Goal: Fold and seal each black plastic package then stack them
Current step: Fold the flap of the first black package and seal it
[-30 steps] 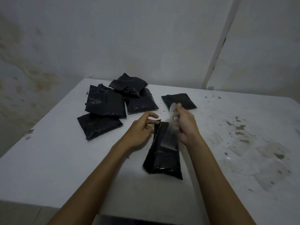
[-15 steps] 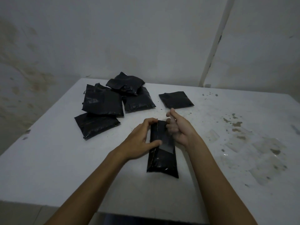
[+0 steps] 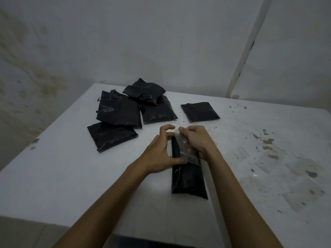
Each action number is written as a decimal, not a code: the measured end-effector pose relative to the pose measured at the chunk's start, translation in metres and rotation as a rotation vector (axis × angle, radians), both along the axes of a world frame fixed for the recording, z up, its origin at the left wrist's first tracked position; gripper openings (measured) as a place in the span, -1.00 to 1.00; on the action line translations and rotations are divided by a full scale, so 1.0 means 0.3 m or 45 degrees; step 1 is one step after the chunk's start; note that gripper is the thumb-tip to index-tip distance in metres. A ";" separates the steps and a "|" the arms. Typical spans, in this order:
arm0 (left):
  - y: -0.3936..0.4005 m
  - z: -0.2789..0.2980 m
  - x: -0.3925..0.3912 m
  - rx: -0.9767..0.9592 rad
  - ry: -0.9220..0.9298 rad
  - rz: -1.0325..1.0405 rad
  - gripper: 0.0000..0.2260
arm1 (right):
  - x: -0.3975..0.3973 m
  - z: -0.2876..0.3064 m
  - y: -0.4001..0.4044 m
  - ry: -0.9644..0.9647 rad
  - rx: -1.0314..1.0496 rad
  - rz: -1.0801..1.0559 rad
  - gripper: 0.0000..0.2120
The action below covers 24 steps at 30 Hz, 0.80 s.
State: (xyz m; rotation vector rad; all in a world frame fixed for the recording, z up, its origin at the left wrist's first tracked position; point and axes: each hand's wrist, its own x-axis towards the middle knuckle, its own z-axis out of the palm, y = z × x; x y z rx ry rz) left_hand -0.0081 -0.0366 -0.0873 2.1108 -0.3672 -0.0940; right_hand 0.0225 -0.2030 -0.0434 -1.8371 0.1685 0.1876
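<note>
Long black plastic package (image 3: 188, 178) lies on white desk (image 3: 71, 172), near middle. Left hand (image 3: 157, 151) & right hand (image 3: 198, 140) fingers pinch clear tape strip (image 3: 186, 149) on its far end.

On our table (image 3: 71, 176): package (image 3: 188, 178) nearest us; pile of packages (image 3: 125, 115) behind-left; single package (image 3: 199, 111) behind-right.

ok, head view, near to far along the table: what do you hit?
Package being sealed → left hand and right hand level on it → lone flat package → top package of the pile → wall.
</note>
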 end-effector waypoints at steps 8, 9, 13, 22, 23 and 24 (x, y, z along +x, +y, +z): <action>-0.004 -0.016 0.004 -0.034 -0.006 0.013 0.02 | 0.015 -0.003 0.011 -0.060 -0.402 -0.042 -0.73; -0.005 -0.016 0.002 -0.037 -0.008 0.016 0.03 | 0.016 -0.005 0.012 -0.072 -0.431 -0.058 -0.71; -0.007 -0.014 -0.003 -0.051 -0.012 0.026 0.03 | 0.019 -0.009 0.019 -0.096 -0.519 -0.089 -0.63; -0.009 -0.006 -0.007 -0.042 -0.034 0.040 0.06 | 0.023 -0.016 0.027 -0.123 -0.584 -0.147 -0.64; -0.009 -0.006 -0.007 -0.043 -0.038 0.041 0.07 | 0.022 -0.015 0.026 -0.120 -0.582 -0.155 -0.64; -0.009 -0.006 -0.007 -0.045 -0.039 0.040 0.07 | 0.022 -0.014 0.026 -0.114 -0.580 -0.160 -0.64</action>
